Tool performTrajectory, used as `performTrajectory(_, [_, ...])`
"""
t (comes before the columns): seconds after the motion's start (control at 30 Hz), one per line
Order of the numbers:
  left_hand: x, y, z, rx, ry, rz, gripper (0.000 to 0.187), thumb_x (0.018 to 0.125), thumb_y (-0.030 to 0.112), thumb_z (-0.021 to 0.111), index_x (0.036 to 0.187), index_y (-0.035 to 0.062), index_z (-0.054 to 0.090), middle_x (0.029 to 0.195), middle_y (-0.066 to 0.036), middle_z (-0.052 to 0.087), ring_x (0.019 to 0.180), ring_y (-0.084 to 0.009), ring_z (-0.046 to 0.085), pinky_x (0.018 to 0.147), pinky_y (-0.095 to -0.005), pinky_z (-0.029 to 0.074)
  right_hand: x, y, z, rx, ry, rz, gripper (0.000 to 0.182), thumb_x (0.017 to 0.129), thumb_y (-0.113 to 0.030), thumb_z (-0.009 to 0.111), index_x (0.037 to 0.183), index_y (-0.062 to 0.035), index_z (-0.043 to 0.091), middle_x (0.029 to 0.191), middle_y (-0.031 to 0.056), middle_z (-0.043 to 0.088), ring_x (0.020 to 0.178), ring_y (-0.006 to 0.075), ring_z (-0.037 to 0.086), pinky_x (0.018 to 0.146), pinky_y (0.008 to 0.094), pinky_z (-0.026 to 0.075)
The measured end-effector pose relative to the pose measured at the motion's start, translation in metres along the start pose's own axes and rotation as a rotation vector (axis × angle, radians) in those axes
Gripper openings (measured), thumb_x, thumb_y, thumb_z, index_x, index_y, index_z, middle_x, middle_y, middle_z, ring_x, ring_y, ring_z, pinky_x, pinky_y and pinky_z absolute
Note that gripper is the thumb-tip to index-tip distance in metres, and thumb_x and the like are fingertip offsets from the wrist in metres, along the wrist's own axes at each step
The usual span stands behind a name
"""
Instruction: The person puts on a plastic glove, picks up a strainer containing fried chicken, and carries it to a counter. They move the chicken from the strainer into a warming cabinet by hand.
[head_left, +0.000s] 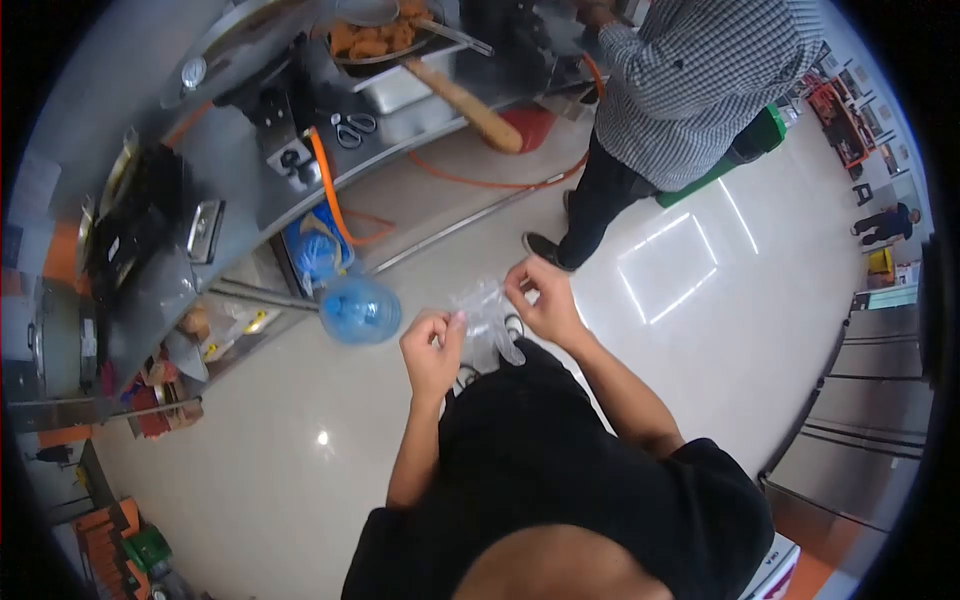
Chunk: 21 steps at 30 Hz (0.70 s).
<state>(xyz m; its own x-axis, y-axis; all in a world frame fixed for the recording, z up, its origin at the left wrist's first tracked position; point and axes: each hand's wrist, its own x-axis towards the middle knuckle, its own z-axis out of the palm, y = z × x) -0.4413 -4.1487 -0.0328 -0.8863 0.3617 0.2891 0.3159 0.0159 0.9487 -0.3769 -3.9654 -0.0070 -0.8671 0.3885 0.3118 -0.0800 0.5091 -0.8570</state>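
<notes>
A thin, see-through plastic glove (pixel 486 326) is stretched between my two hands in front of my body, its loose finger-like ends hanging down. My left hand (pixel 430 350) pinches one side of it between thumb and fingers. On the other side, my right hand (pixel 541 300) grips the edge with thumb and forefinger, its other fingers curled. Below the glove, my shoes and dark clothing partly show through the plastic.
A blue water jug (pixel 360 310) stands on the floor left of my hands. Along the metal counter (pixel 235 190) are scissors (pixel 353 129), an orange hose (pixel 326 185) and a pan of fried food (pixel 375 38). A person in a checked shirt (pixel 700 85) stands ahead, right.
</notes>
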Motion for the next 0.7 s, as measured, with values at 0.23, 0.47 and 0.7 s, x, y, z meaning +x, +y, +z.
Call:
performTrajectory(0.23, [-0.02, 0.018, 0.005, 0.155, 0.236, -0.152, 0.026, 0.089, 0.013, 0.063, 0.077, 0.005, 0.042, 0.053, 0.0, 0.039, 0.049, -0.0045, 0.034, 0.043, -0.0237, 0.028, -0.022, -0.072, 0.02, -0.004, -0.028, 0.025, 0.013, 0.077, 0.004, 0.064, 0.087, 0.0015, 0.057, 0.089, 0.0098, 0.058, 0.077, 0.014, 0.059, 0.066, 0.0273, 0.048])
performTrajectory(0.47, [-0.046, 0.011, 0.001, 0.174, 0.185, 0.086, 0.02, 0.091, 0.011, 0.06, 0.084, 0.0025, 0.043, 0.061, -0.004, 0.049, 0.048, -0.01, 0.044, 0.043, -0.0274, 0.035, -0.069, -0.037, 0.072, 0.432, -0.22, 0.25, 0.019, 0.092, -0.007, 0.049, 0.107, 0.0039, 0.052, 0.098, 0.0178, 0.058, 0.091, 0.0289, 0.059, 0.081, 0.0331, 0.048])
performTrajectory(0.7, [-0.05, 0.008, -0.016, 0.565, 0.033, 0.402, 0.011, 0.082, 0.004, 0.063, 0.079, 0.0033, 0.053, 0.062, -0.011, 0.057, 0.053, -0.0304, 0.057, 0.049, -0.039, 0.043, -0.048, -0.027, 0.083, 0.137, -0.166, 0.125, 0.047, 0.092, -0.022, 0.055, 0.124, 0.011, 0.045, 0.123, 0.0292, 0.051, 0.114, 0.0364, 0.053, 0.093, 0.0357, 0.042])
